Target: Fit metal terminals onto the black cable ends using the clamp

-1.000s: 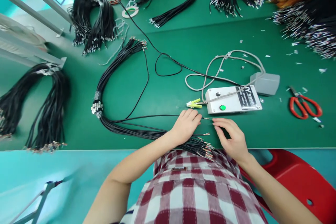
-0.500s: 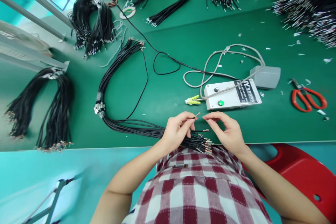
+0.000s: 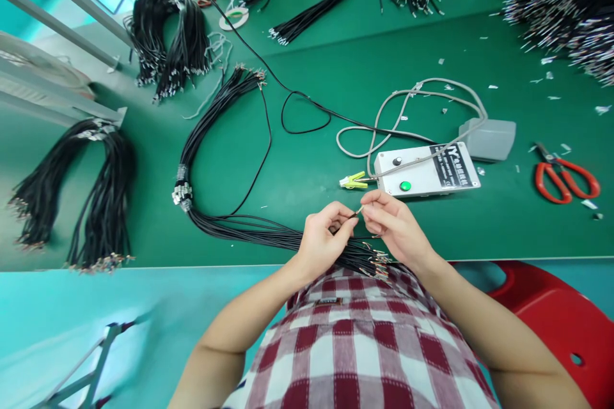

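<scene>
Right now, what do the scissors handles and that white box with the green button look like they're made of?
Scissors: handles look like glossy red plastic, smooth and shiny; blades look like grey metal. White box: matte white casing, plastic or painted metal, hard to tell; its green button looks like translucent plastic.

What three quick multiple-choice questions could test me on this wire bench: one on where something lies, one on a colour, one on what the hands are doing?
1. Where are the scissors?
A. right of the white box
B. left of it
C. on it

2. What colour is the box's lit button?
A. red
B. green
C. blue

3. What are the left hand and right hand doing?
A. resting flat
B. pinching one wire end between them
C. holding the scissors

Answers: A, the red handles lie far right on the green table; B, it glows green; B, both sets of fingertips meet on the wire tip.
</scene>
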`<state>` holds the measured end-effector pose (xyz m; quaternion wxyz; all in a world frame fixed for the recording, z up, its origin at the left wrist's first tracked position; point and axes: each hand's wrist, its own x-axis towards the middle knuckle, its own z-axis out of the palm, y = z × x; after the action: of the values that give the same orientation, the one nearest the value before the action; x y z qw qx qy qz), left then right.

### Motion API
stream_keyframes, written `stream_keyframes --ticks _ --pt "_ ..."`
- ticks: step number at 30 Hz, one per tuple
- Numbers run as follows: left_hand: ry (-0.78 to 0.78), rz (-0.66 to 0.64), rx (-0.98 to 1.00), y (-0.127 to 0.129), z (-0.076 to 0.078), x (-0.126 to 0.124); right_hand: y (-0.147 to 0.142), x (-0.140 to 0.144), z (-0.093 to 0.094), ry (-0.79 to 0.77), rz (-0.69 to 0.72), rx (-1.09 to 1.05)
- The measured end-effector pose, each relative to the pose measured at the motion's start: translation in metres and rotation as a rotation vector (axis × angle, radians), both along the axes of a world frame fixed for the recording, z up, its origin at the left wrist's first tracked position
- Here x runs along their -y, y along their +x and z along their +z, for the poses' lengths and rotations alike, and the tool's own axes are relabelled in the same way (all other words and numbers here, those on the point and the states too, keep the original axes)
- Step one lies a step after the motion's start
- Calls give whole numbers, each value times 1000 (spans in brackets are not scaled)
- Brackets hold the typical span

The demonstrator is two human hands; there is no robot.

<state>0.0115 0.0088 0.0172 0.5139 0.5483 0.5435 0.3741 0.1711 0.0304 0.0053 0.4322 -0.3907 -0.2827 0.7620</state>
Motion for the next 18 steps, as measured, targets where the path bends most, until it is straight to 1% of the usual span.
stream_keyframes --ticks 5,9,14,18 --pt "-95 22 72 -2 0 -1 -1 8 -9 -64 28 -76" --pt "-142 20 94 -2 1 -1 3 7 -8 -37 8 -88" --pt "-155 20 98 0 1 0 3 0 -4 -44 13 -87" --pt "-152 16 104 0 -1 1 0 -3 -5 -25 10 -38"
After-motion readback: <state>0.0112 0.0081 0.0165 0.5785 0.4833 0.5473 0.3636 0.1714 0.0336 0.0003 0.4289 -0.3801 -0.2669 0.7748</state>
